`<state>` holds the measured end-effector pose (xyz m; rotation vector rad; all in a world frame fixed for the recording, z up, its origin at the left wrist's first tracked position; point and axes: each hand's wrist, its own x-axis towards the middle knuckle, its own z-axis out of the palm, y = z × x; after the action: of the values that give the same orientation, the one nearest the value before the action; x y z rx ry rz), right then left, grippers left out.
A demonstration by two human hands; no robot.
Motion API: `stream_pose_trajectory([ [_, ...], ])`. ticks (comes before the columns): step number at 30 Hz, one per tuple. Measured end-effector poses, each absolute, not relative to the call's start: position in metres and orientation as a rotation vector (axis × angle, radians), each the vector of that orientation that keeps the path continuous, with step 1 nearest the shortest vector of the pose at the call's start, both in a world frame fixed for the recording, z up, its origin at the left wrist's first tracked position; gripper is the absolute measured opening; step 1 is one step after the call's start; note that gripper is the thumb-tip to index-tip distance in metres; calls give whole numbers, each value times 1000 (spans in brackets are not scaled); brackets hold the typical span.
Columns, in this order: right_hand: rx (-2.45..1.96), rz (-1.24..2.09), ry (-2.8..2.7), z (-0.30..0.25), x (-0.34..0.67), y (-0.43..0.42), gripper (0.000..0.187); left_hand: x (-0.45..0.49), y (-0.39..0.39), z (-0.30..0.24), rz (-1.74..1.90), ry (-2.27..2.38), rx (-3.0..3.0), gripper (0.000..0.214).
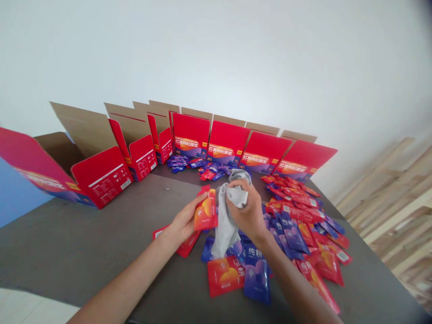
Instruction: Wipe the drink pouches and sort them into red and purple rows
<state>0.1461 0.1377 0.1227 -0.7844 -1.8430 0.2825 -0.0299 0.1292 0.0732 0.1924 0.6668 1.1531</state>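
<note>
My left hand (185, 219) is closed on the edge of a red sachet (206, 211) with an orange fruit print, holding it up over the table. Close beside it, my right hand (248, 209) grips a bunched grey cloth (225, 229), whose loose end hangs down over the sachets below. Under the hands lie a purple sachet (256, 274) and another red sachet (225, 275), among others partly covered by the cloth. One more red sachet (187, 244) lies beneath my left wrist. To the right of my right forearm spreads a large mixed pile of red and purple sachets (293, 234).
Several open red cartons (226, 139) line the table's back, with more cartons (104, 175) along the left. A small heap of sachets (182, 163) lies before the back row. The dark grey table (101, 252) ends at the right near wooden slats (401, 207).
</note>
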Motion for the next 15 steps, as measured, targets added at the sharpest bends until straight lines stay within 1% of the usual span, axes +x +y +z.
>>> stream_pose_trajectory([
  [5,-711,360,-2197,125,143,126,23,-23,127,72,1184,581,241,33],
  [8,-804,259,-2454,117,134,121,26,-18,122,74,1214,522,327,40],
  [11,-860,175,-2583,110,127,118,26,-18,121,79,1301,497,392,50],
  [15,-786,223,-2666,110,126,115,25,-24,122,83,1424,539,399,50],
])
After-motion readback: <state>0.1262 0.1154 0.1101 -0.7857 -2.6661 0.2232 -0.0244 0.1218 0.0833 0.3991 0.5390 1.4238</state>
